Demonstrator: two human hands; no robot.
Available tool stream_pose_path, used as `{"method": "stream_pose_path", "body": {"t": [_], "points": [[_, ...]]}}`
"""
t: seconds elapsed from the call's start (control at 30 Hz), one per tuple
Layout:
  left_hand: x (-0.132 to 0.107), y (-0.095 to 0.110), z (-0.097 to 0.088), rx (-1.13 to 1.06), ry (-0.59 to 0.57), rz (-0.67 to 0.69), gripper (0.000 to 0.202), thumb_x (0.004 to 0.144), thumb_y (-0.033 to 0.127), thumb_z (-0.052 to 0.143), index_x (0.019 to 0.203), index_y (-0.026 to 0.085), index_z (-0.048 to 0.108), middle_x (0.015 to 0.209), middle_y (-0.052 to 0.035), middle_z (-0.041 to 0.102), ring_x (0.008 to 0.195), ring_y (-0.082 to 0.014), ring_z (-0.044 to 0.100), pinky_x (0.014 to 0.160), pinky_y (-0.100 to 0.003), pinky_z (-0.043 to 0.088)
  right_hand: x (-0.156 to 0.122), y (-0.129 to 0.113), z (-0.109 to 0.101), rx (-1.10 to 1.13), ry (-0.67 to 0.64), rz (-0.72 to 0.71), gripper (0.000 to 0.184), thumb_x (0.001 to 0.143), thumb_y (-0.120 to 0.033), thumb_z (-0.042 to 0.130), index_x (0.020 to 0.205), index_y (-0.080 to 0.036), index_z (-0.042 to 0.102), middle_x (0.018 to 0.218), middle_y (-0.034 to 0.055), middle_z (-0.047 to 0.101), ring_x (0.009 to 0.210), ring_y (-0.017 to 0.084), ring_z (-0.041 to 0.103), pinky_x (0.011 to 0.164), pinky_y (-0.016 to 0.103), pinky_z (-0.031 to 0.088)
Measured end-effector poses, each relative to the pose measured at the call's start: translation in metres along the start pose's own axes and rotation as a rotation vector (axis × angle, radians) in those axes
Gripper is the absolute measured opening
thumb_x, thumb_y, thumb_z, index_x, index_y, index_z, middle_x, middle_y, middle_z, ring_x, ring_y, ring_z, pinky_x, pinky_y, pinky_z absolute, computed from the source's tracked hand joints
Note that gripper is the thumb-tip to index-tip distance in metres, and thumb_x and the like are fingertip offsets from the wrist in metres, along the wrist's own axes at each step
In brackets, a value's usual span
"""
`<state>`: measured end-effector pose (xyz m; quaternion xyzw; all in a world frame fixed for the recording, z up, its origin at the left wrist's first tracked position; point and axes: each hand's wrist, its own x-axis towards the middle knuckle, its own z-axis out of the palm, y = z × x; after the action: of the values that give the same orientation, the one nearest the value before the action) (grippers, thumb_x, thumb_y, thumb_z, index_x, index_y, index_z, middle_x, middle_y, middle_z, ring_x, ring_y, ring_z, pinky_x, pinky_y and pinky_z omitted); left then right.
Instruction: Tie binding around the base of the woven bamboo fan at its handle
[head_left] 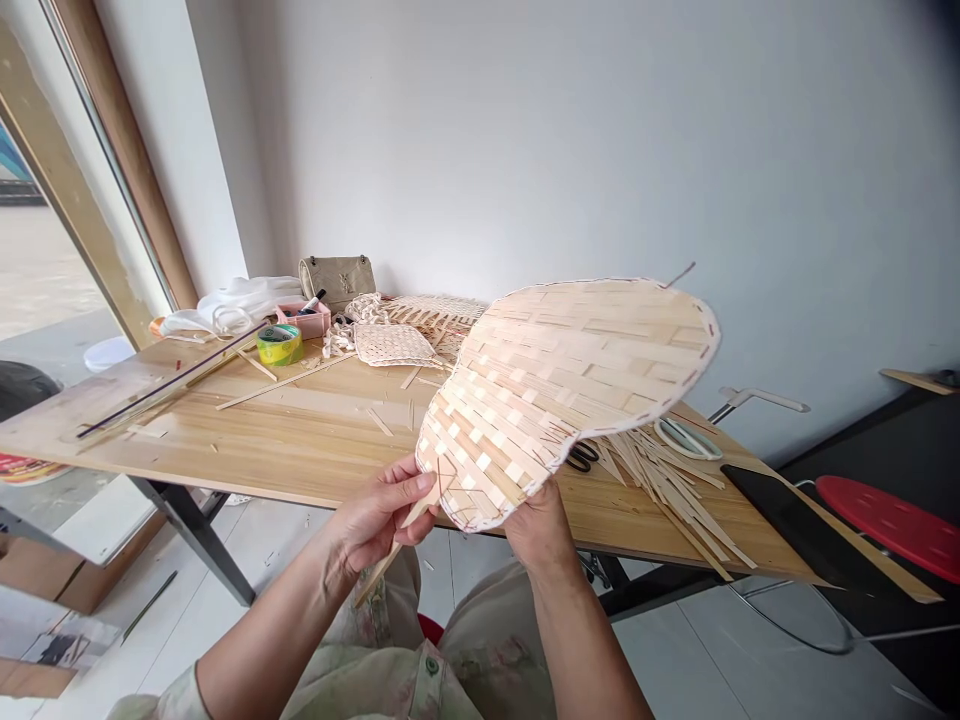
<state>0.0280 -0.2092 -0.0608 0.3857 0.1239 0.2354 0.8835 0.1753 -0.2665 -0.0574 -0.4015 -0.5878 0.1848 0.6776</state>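
A large woven bamboo fan (570,385), heart-shaped with a stitched edge, is held up over the front of the wooden table (315,440). My left hand (379,515) pinches the fan's thin wooden handle stick (386,565) where it enters the fan's narrow lower end. Under that same end, my right hand (536,530) grips the fan from below, its fingers mostly hidden behind the weave.
On the table lie a pile of loose bamboo strips (675,480), black-handled scissors (581,457), a smaller woven piece (394,345), a green tape roll (279,343), a pink box (307,318), an olive bag (337,278) and white cloth (240,298). A red stool (892,520) stands at right.
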Motion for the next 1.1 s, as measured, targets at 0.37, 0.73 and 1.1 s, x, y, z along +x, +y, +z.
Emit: {"method": "stream_pose_path", "body": {"t": [0.37,0.73,1.1], "points": [[0.002,0.001,0.013,0.193,0.289,0.351,0.019,0.073,0.032,0.064,0.082,0.017,0.056,0.071,0.0033,0.051,0.042,-0.0010,0.043,0.037,-0.014,0.023,-0.009,0.014,-0.024,-0.172,0.548,0.169,0.019,0.070,-0.030,0.066,0.086,-0.021,0.064,0.075,0.0008,0.062,0.064,0.013,0.056,0.055,0.025,0.046],[0.008,-0.002,0.019,0.478,0.378,0.480,0.026,0.074,0.038,0.060,0.085,0.016,0.053,0.065,0.0032,0.049,0.046,-0.0047,0.043,0.040,-0.016,0.032,0.009,-0.031,0.007,-1.030,0.042,-0.521,0.008,0.079,-0.011,0.056,0.082,-0.015,0.062,0.076,0.0053,0.064,0.074,0.016,0.053,0.071,0.029,0.042],[0.008,-0.004,0.017,0.417,0.384,0.408,0.025,0.074,0.038,0.060,0.080,0.017,0.050,0.061,0.0050,0.045,0.045,-0.0040,0.040,0.039,-0.016,0.025,0.006,-0.030,0.002,-0.944,-0.094,-0.671,0.021,0.078,-0.002,0.050,0.085,-0.020,0.059,0.076,0.0037,0.064,0.070,0.015,0.058,0.065,0.028,0.046]]}}
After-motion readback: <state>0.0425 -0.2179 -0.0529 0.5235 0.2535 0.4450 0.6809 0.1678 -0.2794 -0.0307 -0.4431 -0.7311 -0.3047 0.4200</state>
